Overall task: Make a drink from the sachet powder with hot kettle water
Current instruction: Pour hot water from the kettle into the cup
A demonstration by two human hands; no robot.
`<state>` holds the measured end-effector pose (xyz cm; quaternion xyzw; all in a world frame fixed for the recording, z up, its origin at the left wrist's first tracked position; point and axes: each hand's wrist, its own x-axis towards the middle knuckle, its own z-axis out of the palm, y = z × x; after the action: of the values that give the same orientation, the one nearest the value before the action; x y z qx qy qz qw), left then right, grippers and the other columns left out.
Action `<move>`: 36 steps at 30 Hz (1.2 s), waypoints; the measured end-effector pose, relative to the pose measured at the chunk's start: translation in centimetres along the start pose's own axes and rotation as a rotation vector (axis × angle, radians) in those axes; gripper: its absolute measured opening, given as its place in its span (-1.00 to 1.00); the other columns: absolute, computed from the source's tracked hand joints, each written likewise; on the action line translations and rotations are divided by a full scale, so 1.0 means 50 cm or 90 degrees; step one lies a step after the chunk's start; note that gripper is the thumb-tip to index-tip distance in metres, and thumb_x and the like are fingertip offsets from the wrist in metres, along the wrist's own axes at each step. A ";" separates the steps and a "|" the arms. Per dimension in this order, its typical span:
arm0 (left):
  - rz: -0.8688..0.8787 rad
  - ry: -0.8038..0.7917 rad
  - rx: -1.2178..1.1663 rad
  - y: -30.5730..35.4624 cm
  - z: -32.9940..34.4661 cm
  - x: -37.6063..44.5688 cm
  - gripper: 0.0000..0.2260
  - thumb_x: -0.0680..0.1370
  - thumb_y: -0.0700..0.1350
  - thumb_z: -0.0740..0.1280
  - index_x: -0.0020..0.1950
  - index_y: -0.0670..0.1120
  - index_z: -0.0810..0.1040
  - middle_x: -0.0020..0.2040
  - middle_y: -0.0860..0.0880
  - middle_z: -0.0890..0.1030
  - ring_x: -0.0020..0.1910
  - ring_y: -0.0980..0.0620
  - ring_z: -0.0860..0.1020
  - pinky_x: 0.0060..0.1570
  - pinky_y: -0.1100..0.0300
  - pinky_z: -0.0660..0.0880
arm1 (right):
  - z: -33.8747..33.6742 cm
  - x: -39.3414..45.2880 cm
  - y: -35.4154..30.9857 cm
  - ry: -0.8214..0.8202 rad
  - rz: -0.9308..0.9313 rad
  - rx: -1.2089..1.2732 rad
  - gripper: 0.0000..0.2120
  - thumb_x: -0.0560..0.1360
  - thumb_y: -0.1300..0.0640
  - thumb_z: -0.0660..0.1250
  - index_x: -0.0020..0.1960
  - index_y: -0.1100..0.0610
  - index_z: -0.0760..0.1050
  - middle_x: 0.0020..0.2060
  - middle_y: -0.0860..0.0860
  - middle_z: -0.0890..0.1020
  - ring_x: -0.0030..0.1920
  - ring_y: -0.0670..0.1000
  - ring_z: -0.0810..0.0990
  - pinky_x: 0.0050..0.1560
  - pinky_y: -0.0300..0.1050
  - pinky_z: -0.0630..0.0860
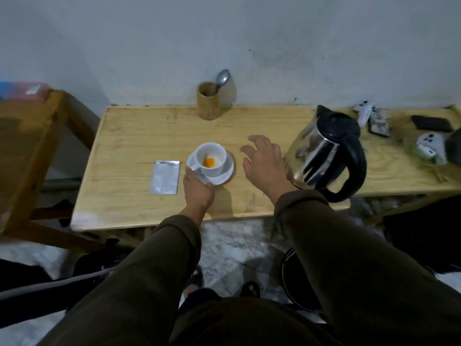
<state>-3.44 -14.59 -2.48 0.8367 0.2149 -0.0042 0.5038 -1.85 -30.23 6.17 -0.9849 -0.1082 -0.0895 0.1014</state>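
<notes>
A white cup [212, 152] stands on a white saucer [225, 174] in the middle of the wooden table [139, 136]. Orange powder [209, 162] lies in the cup's bottom. A silver sachet [165, 177] lies flat just left of the saucer. My left hand [198, 192] rests at the saucer's near-left rim, fingers closed on a small silver foil strip [202, 176]. My right hand [264, 166] hovers with fingers spread between the cup and the steel-and-black kettle [329, 156], touching neither. A spoon [222, 78] stands in a bamboo holder [209, 101] by the wall.
Two white game controllers [364, 111] [430, 146], a dark phone [431, 123] and small clutter lie on the table's right end. A wooden frame [32, 146] stands to the left. A black stool [296, 283] and my sandalled feet are on the marble floor below.
</notes>
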 end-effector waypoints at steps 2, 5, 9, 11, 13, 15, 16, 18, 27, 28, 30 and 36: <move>-0.018 0.010 0.022 0.007 0.025 -0.011 -0.40 0.40 -0.15 0.28 0.41 -0.29 0.26 0.32 -0.26 0.45 0.31 -0.22 0.45 0.28 -0.01 0.42 | -0.021 -0.019 0.041 0.050 0.001 -0.023 -0.76 0.41 0.23 0.33 0.06 0.16 0.62 0.21 0.16 0.56 0.28 0.18 0.49 0.14 0.16 0.42; -0.044 0.032 0.009 0.026 0.052 -0.029 -0.33 0.42 -0.16 0.34 0.46 -0.19 0.13 0.36 -0.20 0.42 0.34 -0.20 0.43 0.32 -0.04 0.39 | -0.048 -0.051 0.101 0.086 0.019 -0.075 -0.79 0.41 0.22 0.34 0.03 0.15 0.62 0.20 0.15 0.56 0.29 0.17 0.49 0.14 0.22 0.44; -0.127 0.027 0.032 0.038 0.087 -0.040 -0.31 0.48 -0.19 0.31 0.53 -0.17 0.04 0.43 -0.25 0.36 0.38 -0.23 0.40 0.35 -0.03 0.35 | -0.084 -0.088 0.168 0.133 0.099 -0.145 -0.80 0.41 0.17 0.33 0.02 0.12 0.59 0.25 0.13 0.53 0.35 0.16 0.44 0.26 0.27 0.35; -0.155 0.020 0.055 0.044 0.099 -0.042 -0.35 0.48 -0.20 0.28 0.52 -0.21 0.10 0.42 -0.29 0.37 0.37 -0.25 0.41 0.32 -0.03 0.36 | -0.094 -0.105 0.190 0.153 0.131 -0.155 -0.75 0.42 0.17 0.32 0.09 0.13 0.56 0.30 0.13 0.50 0.40 0.17 0.39 0.30 0.30 0.31; -0.168 0.000 0.057 0.053 0.109 -0.045 -0.41 0.48 -0.18 0.28 0.48 -0.24 0.18 0.41 -0.27 0.38 0.36 -0.24 0.41 0.32 0.00 0.36 | -0.101 -0.117 0.206 0.182 0.180 -0.121 -0.66 0.43 0.18 0.30 0.21 0.11 0.49 0.36 0.14 0.44 0.43 0.18 0.33 0.30 0.32 0.27; -0.180 -0.013 0.026 0.061 0.124 -0.050 -0.40 0.49 -0.19 0.30 0.48 -0.23 0.18 0.40 -0.24 0.38 0.38 -0.22 0.39 0.33 0.03 0.34 | -0.109 -0.122 0.216 0.208 0.270 -0.034 -0.55 0.44 0.20 0.28 0.33 0.08 0.38 0.40 0.14 0.36 0.44 0.17 0.28 0.29 0.28 0.28; -0.182 -0.014 0.020 0.062 0.131 -0.050 -0.37 0.48 -0.20 0.31 0.50 -0.21 0.14 0.41 -0.23 0.37 0.39 -0.22 0.37 0.35 0.03 0.32 | -0.111 -0.122 0.220 0.222 0.323 0.029 -0.49 0.44 0.22 0.28 0.37 0.07 0.31 0.40 0.15 0.33 0.42 0.17 0.27 0.28 0.24 0.31; -0.191 -0.020 0.025 0.068 0.141 -0.049 -0.30 0.49 -0.17 0.32 0.54 -0.20 0.05 0.46 -0.23 0.32 0.43 -0.22 0.32 0.41 0.02 0.28 | -0.116 -0.126 0.225 0.238 0.440 0.168 -0.44 0.45 0.23 0.27 0.41 0.08 0.22 0.32 0.16 0.37 0.32 0.16 0.36 0.24 0.13 0.40; -0.271 0.077 -0.104 0.083 0.134 -0.048 -0.30 0.56 -0.12 0.24 0.58 -0.07 -0.12 0.48 -0.21 0.29 0.43 -0.20 0.35 0.38 0.01 0.32 | -0.164 -0.108 0.264 0.144 0.594 0.349 -0.76 0.43 0.27 0.30 0.10 0.19 0.45 0.02 0.16 0.61 0.03 0.18 0.60 0.05 -0.02 0.55; -0.300 0.101 -0.162 0.085 0.133 -0.044 -0.35 0.59 -0.06 0.19 0.58 -0.05 -0.10 0.49 -0.18 0.29 0.44 -0.16 0.34 0.40 0.05 0.30 | -0.169 -0.101 0.263 0.141 0.573 0.329 -0.77 0.44 0.28 0.30 0.09 0.19 0.46 0.02 0.16 0.62 0.02 0.16 0.59 0.01 -0.06 0.53; -0.323 0.141 -0.218 0.085 0.124 -0.036 -0.43 0.61 0.00 0.13 0.57 -0.07 -0.01 0.48 -0.18 0.32 0.42 -0.15 0.36 0.39 0.07 0.30 | -0.181 -0.085 0.260 0.137 0.516 0.287 -0.79 0.44 0.28 0.29 0.07 0.19 0.47 0.00 0.15 0.63 -0.04 0.12 0.57 -0.10 -0.15 0.44; -0.321 0.086 -0.238 0.062 0.078 0.004 -0.37 0.54 -0.06 0.18 0.56 -0.17 0.02 0.47 -0.25 0.32 0.40 -0.26 0.39 0.36 -0.11 0.38 | -0.236 -0.011 0.219 0.101 0.315 0.202 -0.80 0.43 0.25 0.29 0.05 0.20 0.49 -0.05 0.16 0.64 -0.12 0.14 0.52 -0.17 -0.17 0.33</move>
<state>-1.31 -19.03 -1.85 0.6488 0.4452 -0.0337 0.6163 -1.65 -43.40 15.45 -0.9431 0.1309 -0.1209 0.2808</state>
